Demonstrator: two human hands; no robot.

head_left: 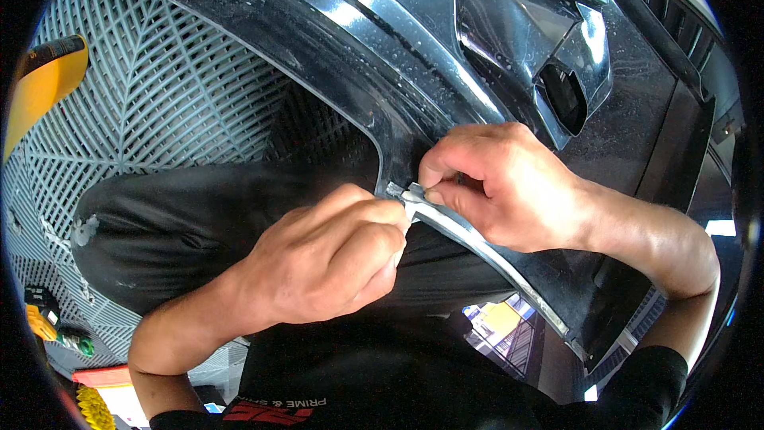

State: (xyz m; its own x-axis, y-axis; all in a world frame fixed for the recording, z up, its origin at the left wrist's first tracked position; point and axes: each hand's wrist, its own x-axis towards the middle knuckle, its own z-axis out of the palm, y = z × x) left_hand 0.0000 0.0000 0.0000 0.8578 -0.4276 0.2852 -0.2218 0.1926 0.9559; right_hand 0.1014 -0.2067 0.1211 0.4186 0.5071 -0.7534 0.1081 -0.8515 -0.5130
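Note:
A glossy black car bumper (350, 80) lies across my lap and the floor, with water drops or specks on its surface. A narrow pale grey strip (497, 253) runs along its near edge, curving down to the right from a corner. My right hand (513, 187) pinches the strip's upper end between thumb and forefinger at that corner. Close beside it, my left hand (330, 259) is closed just under the same edge, knuckles up. Its fingertips are turned away, so what they grip is hidden.
Grey slatted floor tiles (175, 80) spread out at the left, with a yellow and black object (52, 84) at the far left rim. A yellow and black tool (44, 318) lies at the lower left. My bent knee in dark trousers (183, 231) is under the bumper's edge.

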